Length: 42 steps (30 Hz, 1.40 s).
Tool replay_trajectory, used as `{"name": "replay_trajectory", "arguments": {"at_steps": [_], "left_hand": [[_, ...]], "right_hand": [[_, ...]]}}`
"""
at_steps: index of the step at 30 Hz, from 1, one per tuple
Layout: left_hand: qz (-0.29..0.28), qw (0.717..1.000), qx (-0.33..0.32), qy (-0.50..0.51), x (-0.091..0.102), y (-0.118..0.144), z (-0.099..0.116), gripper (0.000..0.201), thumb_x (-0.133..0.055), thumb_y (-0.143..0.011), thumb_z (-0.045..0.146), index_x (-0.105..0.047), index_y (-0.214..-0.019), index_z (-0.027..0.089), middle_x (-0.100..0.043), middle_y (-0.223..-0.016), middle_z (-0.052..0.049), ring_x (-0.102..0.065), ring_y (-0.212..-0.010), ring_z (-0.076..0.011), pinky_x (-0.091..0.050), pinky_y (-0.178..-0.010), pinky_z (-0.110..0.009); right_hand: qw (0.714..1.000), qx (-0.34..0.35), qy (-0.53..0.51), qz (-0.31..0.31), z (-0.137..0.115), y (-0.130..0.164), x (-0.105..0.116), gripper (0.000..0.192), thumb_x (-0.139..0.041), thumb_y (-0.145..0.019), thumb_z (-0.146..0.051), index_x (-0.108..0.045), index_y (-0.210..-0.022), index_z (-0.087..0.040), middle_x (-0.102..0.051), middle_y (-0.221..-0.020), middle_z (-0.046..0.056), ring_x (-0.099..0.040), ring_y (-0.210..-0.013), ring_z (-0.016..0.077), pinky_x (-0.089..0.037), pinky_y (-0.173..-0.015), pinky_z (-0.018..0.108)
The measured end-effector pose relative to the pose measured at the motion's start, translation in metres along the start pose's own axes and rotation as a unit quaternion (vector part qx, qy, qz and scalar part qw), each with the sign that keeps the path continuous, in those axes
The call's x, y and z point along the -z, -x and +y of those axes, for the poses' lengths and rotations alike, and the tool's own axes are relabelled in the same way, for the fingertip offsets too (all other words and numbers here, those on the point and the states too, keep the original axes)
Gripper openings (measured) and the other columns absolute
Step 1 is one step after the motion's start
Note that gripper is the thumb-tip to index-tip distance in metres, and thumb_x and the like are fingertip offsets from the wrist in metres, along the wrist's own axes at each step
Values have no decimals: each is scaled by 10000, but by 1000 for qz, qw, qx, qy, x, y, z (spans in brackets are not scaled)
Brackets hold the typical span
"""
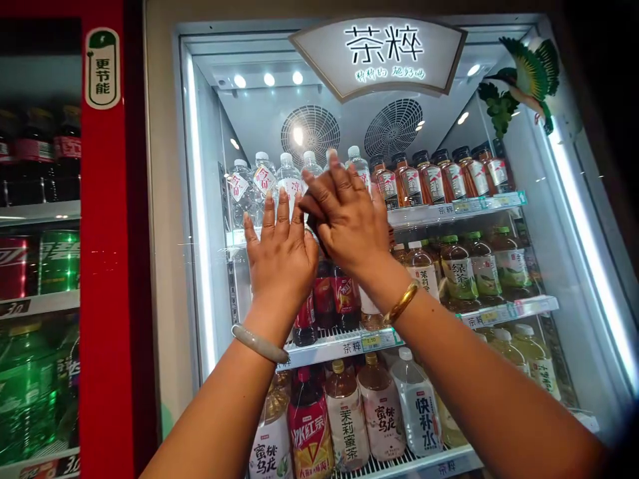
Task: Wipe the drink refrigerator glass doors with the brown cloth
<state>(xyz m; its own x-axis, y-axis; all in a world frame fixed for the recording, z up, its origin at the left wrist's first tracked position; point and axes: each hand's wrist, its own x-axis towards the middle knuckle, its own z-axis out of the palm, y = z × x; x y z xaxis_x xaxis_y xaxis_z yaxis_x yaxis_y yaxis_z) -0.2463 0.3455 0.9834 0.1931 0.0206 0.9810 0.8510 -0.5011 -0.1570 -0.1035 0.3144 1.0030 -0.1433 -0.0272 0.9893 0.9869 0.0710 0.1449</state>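
One tall, transparent glass cooler front [344, 120] stands before the raised left hand [280, 259] and right hand [354, 216], both empty, palms forward, fingers extended; contact is unclear. Behind it, six amber, dark-capped bottles [431, 183] line the top shelf.

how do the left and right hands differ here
The left hand sits lower in the picture; the right hand reaches higher. The left hand's fingers point mostly straight up, while the right hand's lean leftward. Below the left hand is a pale grey bangle, below the right hand a gold bangle. Both hands are raised, backs toward the camera, before the lit drinks fridge.
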Motion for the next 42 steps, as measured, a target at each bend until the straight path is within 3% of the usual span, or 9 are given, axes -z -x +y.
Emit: {"name": "replay_trajectory", "arguments": {"at_steps": [8, 13, 16, 20, 24, 28, 32, 36, 42], "left_hand": [[16, 999, -15, 39, -3, 2, -4, 644, -412, -1034, 336, -287, -1664, 286, -209, -1758, -25, -120, -1651, -293, 74, -1338, -605], [-3, 999, 12, 51, 0, 1, 3, 662, -427, -1022, 344, -293, -1666, 265, -180, -1765, -27, -81, -1656, -285, 122, -1335, -566], [-10, 998, 18, 65, 1, 0, 4, 653, -422, -1026, 362, -296, -1664, 295, -187, -1765, 9, -74, -1657, -267, 127, -1341, -542], [-24, 997, 29, 67, 2, 0, 4, 648, -417, -1031, 374, -295, -1664, 307, -174, -1768, 36, -44, -1658, -263, 137, -1345, -527], [-29, 997, 38, 56, 3, 1, 8, 650, -414, -1035, 372, -269, -1668, 329, -126, -1771, 65, -10, -1659, -239, 157, -1339, -520], [-43, 997, 45, 50, 2, 0, 10, 648, -392, -1041, 386, -255, -1672, 329, -118, -1768, 82, 5, -1659, -234, 171, -1338, -516], [-39, 997, 47, 50, 1, -1, 8, 646, -390, -1042, 420, -231, -1668, 390, -121, -1758, 135, 11, -1657, -207, 168, -1344, -494], [-32, 997, 53, 38, -1, 2, 11, 651, -390, -1038, 406, -243, -1670, 356, -117, -1767, 95, -4, -1659, -219, 144, -1346, -512], [-22, 998, 61, 12, -2, 7, 20, 688, -422, -1006, 321, -256, -1673, 283, -138, -1774, -4, -48, -1659, -255, 117, -1341, -549]], "right_hand": [[998, 5, 21, -57, 17, 57, 15, 572, -541, -997, -388, -455, -1562, -370, -257, -1754, -10, -241, -1616, 295, -284, -1276, 572], [996, -71, 34, -30, 43, 18, 13, 569, -466, -1022, -399, -444, -1582, -303, -259, -1753, 21, -241, -1617, 306, -266, -1295, 549], [999, -23, 32, -25, 24, 4, 4, 630, -458, -1015, -455, -367, -1623, -314, -268, -1748, 7, -207, -1624, 335, -190, -1310, 609], [996, 61, 10, -72, 10, 37, 9, 656, -470, -1011, -465, -330, -1636, -325, -230, -1760, -12, -155, -1642, 298, -190, -1324, 567], [995, 36, 7, -91, 49, 61, 24, 664, -503, -991, -435, -349, -1627, -324, -208, -1765, -10, -167, -1639, 310, -194, -1318, 593], [997, -30, 15, -72, 83, 28, 21, 657, -479, -989, -421, -371, -1624, -289, -200, -1766, 7, -171, -1631, 369, -219, -1296, 645], [998, -4, 0, -65, 63, 4, 11, 663, -471, -991, -425, -355, -1633, -304, -192, -1768, -9, -153, -1636, 370, -228, -1296, 642], [994, 76, -26, -79, 43, 38, 17, 695, -483, -994, -424, -293, -1654, -316, -214, -1764, -8, -140, -1643, 335, -186, -1311, 640], [996, 40, -28, -69, 98, 60, 25, 615, -510, -993, -406, -428, -1591, -291, -239, -1758, 33, -222, -1617, 327, -208, -1309, 592]]}}
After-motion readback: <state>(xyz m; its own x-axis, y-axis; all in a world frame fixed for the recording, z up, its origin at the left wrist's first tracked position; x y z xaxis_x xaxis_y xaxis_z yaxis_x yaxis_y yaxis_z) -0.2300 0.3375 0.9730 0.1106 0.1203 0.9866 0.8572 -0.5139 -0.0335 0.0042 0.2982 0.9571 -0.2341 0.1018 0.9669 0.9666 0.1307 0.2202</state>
